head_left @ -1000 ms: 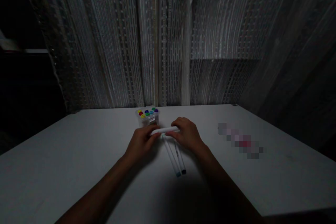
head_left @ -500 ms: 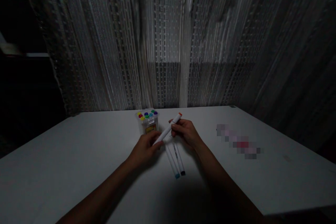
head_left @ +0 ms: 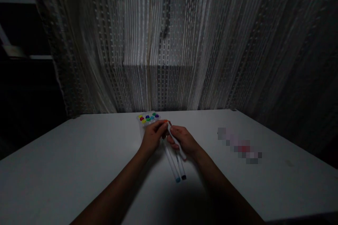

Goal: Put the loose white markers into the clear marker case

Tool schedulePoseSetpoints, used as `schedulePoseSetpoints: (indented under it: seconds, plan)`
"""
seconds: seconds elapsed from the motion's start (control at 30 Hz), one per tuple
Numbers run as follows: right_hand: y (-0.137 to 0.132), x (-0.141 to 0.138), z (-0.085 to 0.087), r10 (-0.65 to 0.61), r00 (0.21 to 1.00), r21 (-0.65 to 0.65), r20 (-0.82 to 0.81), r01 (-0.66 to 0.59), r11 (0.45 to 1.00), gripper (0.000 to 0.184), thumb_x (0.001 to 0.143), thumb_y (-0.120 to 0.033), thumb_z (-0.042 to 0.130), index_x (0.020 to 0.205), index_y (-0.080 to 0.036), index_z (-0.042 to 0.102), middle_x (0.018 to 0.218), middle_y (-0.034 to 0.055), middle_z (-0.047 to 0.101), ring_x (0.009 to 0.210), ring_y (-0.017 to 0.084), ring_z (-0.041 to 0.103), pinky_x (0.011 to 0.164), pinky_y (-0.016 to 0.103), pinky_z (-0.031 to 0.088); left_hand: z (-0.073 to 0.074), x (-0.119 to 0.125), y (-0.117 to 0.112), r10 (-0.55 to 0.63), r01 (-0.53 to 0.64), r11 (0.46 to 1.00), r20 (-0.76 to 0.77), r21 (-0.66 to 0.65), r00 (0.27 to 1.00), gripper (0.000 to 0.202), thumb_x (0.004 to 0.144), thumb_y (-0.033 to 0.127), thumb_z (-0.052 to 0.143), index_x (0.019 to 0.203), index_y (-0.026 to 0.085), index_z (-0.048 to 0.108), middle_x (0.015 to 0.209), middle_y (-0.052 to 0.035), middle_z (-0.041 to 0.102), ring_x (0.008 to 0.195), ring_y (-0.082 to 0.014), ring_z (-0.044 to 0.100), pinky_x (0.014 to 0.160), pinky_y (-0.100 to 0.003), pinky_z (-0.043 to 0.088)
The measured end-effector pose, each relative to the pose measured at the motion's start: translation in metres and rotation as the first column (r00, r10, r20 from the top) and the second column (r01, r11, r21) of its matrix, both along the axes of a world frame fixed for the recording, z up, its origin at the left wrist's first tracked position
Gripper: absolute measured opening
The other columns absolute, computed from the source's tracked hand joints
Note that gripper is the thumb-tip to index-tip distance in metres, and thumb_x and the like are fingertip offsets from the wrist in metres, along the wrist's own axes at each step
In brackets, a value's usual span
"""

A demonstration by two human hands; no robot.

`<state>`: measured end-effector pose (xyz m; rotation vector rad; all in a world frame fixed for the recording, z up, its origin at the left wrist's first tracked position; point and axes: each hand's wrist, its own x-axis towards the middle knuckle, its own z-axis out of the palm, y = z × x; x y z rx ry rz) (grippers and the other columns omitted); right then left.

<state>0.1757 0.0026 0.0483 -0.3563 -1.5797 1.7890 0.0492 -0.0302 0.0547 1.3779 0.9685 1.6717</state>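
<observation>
A white marker (head_left: 176, 141) with an orange end is held between my two hands, above the table. My left hand (head_left: 153, 133) pinches its orange end. My right hand (head_left: 184, 140) is closed around the marker's white body, whose other end slants down toward me. Beneath the hands, two more white markers lie side by side on the table: one with a blue end (head_left: 177, 179), the other with a black end (head_left: 183, 177). Their far ends are hidden by my hands. Just behind my left hand stands a clear case (head_left: 142, 130) of markers with several coloured tops.
All this is on a white table (head_left: 92, 154). To the right lies a blurred-out object (head_left: 240, 146) with a reddish patch. A string curtain (head_left: 163, 42) hangs behind the table's far edge. Dark shelves (head_left: 23, 56) are at the left.
The marker has turned: its orange end pointed up to the right and now sits at my left fingers. My left hand moved from its lower end to the orange end.
</observation>
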Motion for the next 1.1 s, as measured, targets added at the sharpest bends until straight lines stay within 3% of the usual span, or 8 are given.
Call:
schedulePoseSetpoints:
  seconds: [0.2,0.37,0.5,0.8,1.1]
  plan:
    - [-0.001,-0.008,-0.005,-0.022,0.997,-0.035,0.074,0.025,0.999,0.041,0.066,-0.052,0.062,0.062,-0.013,0.050,0.046,-0.0045,0.047,0.034,0.003,0.036,0.033,0.017,0.022,-0.019,-0.011,0.003,-0.067,0.070,0.996,0.068,-0.050,0.995,0.031,0.067,0.040,0.067,0.080,0.014,0.059,0.068,0.0003,0.058,0.049,-0.0073,0.050,0.049,-0.020,0.038]
    - [-0.007,-0.017,-0.004,0.004,0.996,-0.181,0.089,0.012,0.983,0.042,0.063,-0.053,0.065,0.069,-0.015,0.048,0.046,-0.0095,0.040,0.032,0.000,0.024,0.031,0.015,0.013,-0.020,-0.008,0.003,0.001,-0.002,1.000,0.158,0.007,0.987,0.027,0.069,0.038,0.065,0.075,0.014,0.057,0.070,0.0010,0.056,0.053,-0.0052,0.047,0.049,-0.017,0.036]
    - [-0.009,-0.020,-0.006,-0.044,0.993,-0.172,0.114,0.063,0.983,0.042,0.066,-0.055,0.061,0.073,-0.016,0.048,0.044,-0.0110,0.036,0.031,0.000,0.021,0.031,0.014,0.012,-0.019,-0.006,0.005,-0.027,0.022,0.999,0.214,0.024,0.977,0.026,0.070,0.038,0.064,0.074,0.013,0.056,0.068,0.0023,0.054,0.051,-0.0034,0.043,0.047,-0.015,0.034]
    - [-0.007,-0.016,-0.004,0.035,0.999,-0.271,0.003,-0.033,0.962,0.037,0.071,-0.051,0.058,0.079,-0.016,0.047,0.049,-0.0073,0.045,0.032,0.003,0.030,0.032,0.016,0.016,-0.019,-0.006,0.002,-0.058,0.068,0.996,0.134,-0.066,0.989,0.033,0.069,0.042,0.064,0.083,0.013,0.055,0.056,0.0037,0.053,0.046,-0.0083,0.051,0.046,-0.018,0.039]
    - [-0.012,-0.024,-0.002,0.000,0.997,-0.281,0.071,0.020,0.960,0.041,0.064,-0.052,0.064,0.076,-0.018,0.044,0.047,-0.0096,0.042,0.030,0.001,0.026,0.031,0.014,0.013,-0.020,-0.007,-0.002,0.029,-0.028,0.999,0.016,-0.041,0.999,0.036,0.070,0.049,0.059,0.077,0.014,0.053,0.055,0.0060,0.046,0.042,-0.0044,0.042,0.040,-0.016,0.030]
